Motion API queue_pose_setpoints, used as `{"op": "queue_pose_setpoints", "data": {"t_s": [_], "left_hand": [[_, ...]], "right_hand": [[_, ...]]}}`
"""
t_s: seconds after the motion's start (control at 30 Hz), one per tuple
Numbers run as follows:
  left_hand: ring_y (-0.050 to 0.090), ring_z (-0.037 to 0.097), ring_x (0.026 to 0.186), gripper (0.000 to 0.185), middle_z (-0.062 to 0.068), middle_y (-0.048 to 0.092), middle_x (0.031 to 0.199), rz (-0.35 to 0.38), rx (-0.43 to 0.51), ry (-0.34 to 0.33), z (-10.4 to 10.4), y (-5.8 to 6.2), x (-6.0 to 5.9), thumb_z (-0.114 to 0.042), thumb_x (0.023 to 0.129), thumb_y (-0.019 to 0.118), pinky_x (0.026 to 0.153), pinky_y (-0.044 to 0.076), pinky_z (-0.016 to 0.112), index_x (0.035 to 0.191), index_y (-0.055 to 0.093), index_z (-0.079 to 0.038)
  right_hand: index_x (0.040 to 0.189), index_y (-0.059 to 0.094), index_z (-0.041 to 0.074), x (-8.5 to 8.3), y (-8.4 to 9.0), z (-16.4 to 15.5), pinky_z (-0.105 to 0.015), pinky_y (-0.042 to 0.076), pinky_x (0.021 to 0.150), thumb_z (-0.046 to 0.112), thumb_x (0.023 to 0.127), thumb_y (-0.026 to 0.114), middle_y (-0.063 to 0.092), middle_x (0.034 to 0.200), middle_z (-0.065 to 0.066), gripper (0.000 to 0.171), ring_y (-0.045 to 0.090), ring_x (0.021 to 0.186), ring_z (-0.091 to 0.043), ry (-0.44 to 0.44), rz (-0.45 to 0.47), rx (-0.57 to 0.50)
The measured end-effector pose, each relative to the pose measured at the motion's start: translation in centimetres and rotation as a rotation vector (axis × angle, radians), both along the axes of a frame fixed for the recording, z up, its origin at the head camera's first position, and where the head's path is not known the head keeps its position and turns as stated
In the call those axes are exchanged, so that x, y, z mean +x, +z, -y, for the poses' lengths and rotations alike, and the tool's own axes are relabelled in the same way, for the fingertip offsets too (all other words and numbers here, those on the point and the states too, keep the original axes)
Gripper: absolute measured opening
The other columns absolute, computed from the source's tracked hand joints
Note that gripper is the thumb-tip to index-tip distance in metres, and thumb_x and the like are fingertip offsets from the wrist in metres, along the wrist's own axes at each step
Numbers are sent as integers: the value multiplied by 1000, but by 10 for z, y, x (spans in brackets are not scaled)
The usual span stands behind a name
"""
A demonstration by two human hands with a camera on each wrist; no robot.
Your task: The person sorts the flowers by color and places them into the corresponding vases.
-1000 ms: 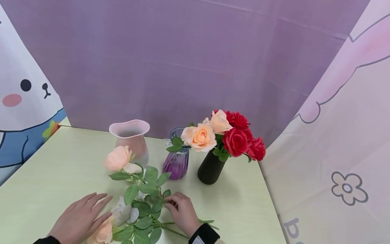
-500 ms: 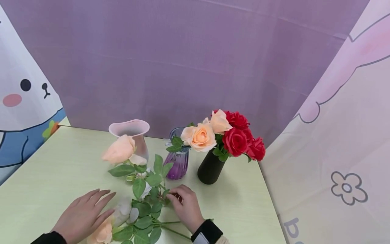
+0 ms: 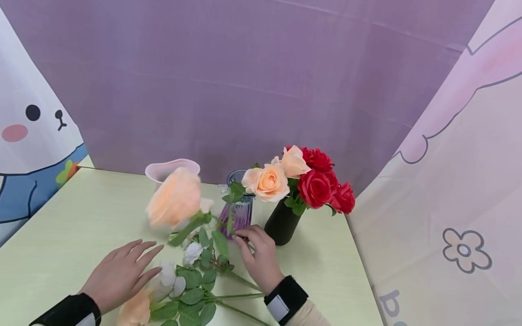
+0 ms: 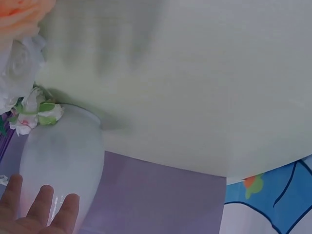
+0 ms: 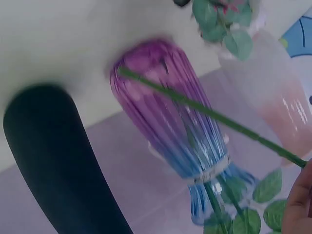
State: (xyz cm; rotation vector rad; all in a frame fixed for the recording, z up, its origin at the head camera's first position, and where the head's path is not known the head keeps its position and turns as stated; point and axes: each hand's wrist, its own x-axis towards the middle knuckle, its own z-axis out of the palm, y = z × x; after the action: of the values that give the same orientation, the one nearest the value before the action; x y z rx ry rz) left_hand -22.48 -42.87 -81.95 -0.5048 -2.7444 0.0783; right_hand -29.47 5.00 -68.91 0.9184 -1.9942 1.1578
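My right hand [image 3: 258, 258] pinches the green stem [image 5: 209, 113] of a peach rose [image 3: 175, 199], raised over the other flowers. In the head view its blurred bloom partly hides the pink-and-white vase [image 3: 171, 166]. Across the right wrist view, the stem slants in front of a purple-blue glass vase [image 5: 165, 102]. My left hand [image 3: 122, 274] is spread with fingers straight, holding nothing, beside white flowers [image 3: 166, 276] and another peach rose [image 3: 136, 310]. Those lie on the table with leafy stems [image 3: 238, 296] pointing right.
Behind the right hand stands a black vase [image 3: 279, 226] with red roses [image 3: 316, 188]. Peach roses [image 3: 271, 183] lean out of the glass vase beside it. A purple backdrop [image 3: 244, 90] rises behind the pale table [image 3: 326, 280], with patterned cloth [image 3: 432, 217] at the right.
The peach rose has risen from among the flowers, its bloom now larger and further right. My right hand has moved up and right with it; the left has shifted slightly up and right.
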Motion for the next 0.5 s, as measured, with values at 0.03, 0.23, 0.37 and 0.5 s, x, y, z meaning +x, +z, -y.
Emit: {"op": "queue_pose_setpoints", "data": {"t_s": [0.03,0.23,0.37,0.5], "left_hand": [[17,26,154,82,-17,23,162,-2,-3,-1,-2,4,-2,-83,84,44,124,-1,60,155,22,-48],[19,26,153,81,-16,26,161,-18,9,-20,-14,23,-14,-82,84,45,123,1,63,154,22,-48],[21,26,152,82,-14,24,162,-23,8,-41,-33,38,-22,-82,85,44,122,7,64,155,21,-47],[20,25,153,82,-13,23,163,-29,7,-66,-55,56,-29,-81,85,44,121,12,66,156,20,-46]], "right_hand": [[117,70,25,-2,6,-2,-17,55,74,11,87,77,67,108,8,34,64,90,-7,-10,-8,0],[114,71,25,-18,37,-16,-21,57,73,11,89,74,68,107,9,29,66,90,-7,-66,-37,-23],[100,68,30,-32,54,-29,-20,48,61,10,92,69,65,96,10,22,58,77,-6,-119,-44,-50],[108,69,33,-45,71,-38,-24,47,60,19,93,71,66,94,12,20,57,74,-5,-187,-47,-48]]}}
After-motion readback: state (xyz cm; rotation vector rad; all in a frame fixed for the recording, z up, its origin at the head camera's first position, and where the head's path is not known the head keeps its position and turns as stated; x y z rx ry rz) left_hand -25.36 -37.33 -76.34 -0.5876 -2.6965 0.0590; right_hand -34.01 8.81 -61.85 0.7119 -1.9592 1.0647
